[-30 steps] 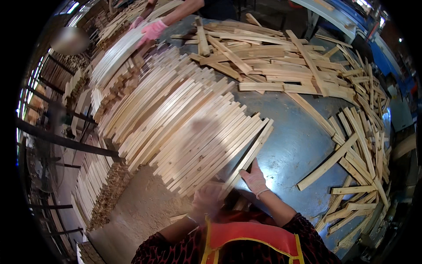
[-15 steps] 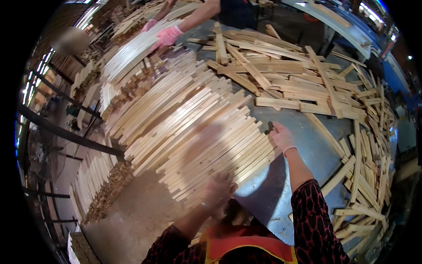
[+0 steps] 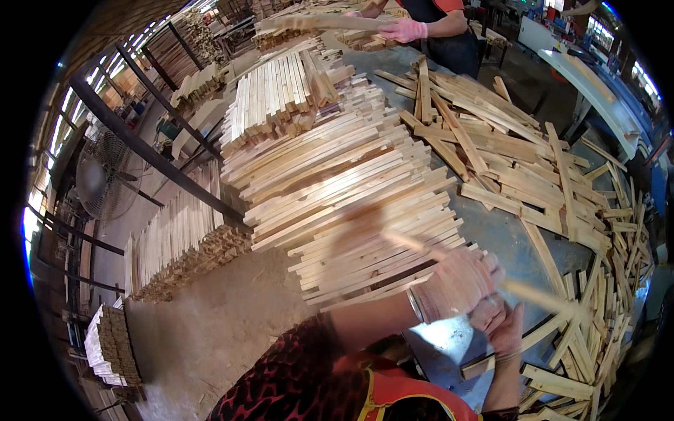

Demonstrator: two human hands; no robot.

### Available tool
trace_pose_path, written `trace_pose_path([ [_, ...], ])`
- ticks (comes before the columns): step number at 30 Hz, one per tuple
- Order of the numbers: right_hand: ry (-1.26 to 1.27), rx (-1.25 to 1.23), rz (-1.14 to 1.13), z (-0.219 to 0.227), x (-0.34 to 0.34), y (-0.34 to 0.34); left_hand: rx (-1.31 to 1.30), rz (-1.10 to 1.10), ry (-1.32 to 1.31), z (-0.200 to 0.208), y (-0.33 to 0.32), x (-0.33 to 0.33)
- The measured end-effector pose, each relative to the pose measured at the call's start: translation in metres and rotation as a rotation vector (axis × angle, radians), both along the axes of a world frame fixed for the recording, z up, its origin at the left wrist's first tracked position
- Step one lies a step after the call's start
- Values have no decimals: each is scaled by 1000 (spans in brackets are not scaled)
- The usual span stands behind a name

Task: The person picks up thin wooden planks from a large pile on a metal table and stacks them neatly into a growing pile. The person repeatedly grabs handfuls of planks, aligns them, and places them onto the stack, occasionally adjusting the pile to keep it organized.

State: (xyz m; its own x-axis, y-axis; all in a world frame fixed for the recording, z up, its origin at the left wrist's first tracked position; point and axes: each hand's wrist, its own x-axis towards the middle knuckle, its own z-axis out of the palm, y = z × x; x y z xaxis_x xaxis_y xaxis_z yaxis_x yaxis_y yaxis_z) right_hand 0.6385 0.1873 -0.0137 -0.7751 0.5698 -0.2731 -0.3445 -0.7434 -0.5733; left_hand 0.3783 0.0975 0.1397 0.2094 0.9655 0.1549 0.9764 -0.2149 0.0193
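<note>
A narrow wooden strip, smeared by motion, passes through my gloved left hand, which is closed round it. The strip slants across the near edge of a broad layer of strips laid side by side. Just below and to the right, close against the left hand, is my right hand with its fingers curled. Whatever it holds, if anything, is hidden. Both hands are over the near part of the grey metal table.
Loose strips lie in a jumbled pile at the right. Squared stacks stand beyond the layer, and another stack is at the left by a dark metal bar. Across the table, a co-worker's pink-gloved hand holds strips.
My left hand has moved right and lifted a wooden strip; my right hand has drawn back toward it. The view has shifted, and the co-worker's hands have moved away from the near stack with strips.
</note>
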Motion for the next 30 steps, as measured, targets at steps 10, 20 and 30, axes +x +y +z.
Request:
trace_pose_path([
  [10,-232,139,182,-31,-130,-153,-352,764,-1154,-167,-61,-42],
  [20,-765,335,201,-69,-90,-87,-508,488,-71,-139,-134,-144],
  [30,-1469,1122,-314,-8,-5,-17,-364,670,-16,-185,-120,-152],
])
